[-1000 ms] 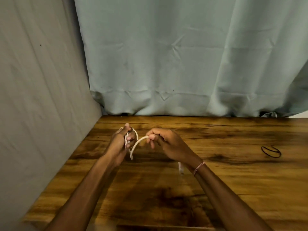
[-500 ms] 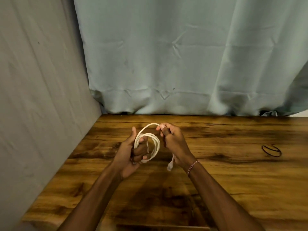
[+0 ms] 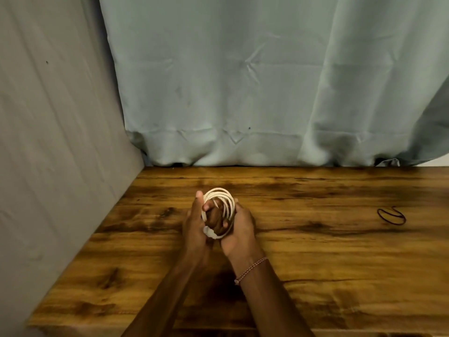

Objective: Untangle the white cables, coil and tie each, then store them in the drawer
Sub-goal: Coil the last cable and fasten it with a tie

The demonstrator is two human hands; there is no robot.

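Note:
A white cable (image 3: 224,200) is wound into a small coil of several loops, held up over the wooden table (image 3: 315,251). My left hand (image 3: 195,227) grips the coil from the left, its fingers passing through the loops. My right hand (image 3: 239,229) cups and holds the coil's right side, pressed close against the left hand. The cable's white plug end (image 3: 210,232) sticks out at the bottom between the two palms. No drawer is in view.
Two dark elastic bands (image 3: 391,216) lie on the table at the right. A grey wall (image 3: 60,142) borders the table on the left and a pale green curtain (image 3: 267,81) hangs behind it.
The loose end that hung below my right hand has been wound in. The coil now has more loops, and both hands have closed together around it.

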